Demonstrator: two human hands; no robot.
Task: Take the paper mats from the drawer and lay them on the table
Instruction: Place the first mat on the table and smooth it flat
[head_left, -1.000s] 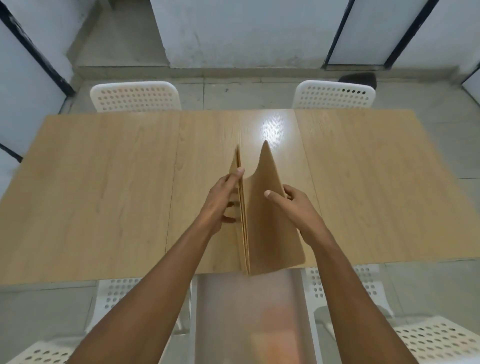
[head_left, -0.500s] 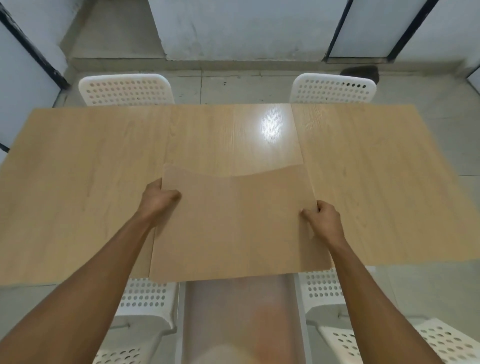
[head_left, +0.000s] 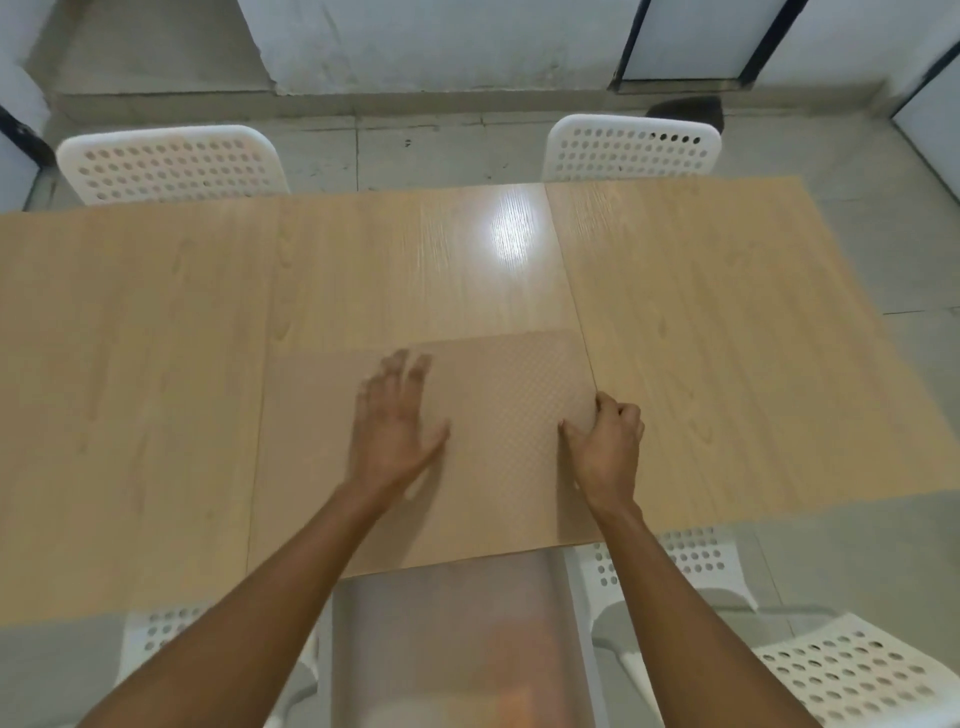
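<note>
Head view: left hand (head_left: 396, 431) lies flat, fingers straight, on the tan textured paper mat (head_left: 498, 395). Just beside it, right hand (head_left: 608, 441) pinches the mat's right edge against the light wooden table (head_left: 727, 312).

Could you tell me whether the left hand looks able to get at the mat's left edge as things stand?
Probably yes. The left hand lies flat on the mat near its middle, and the mat's left part lies bare on the table, nothing covering it.
</note>
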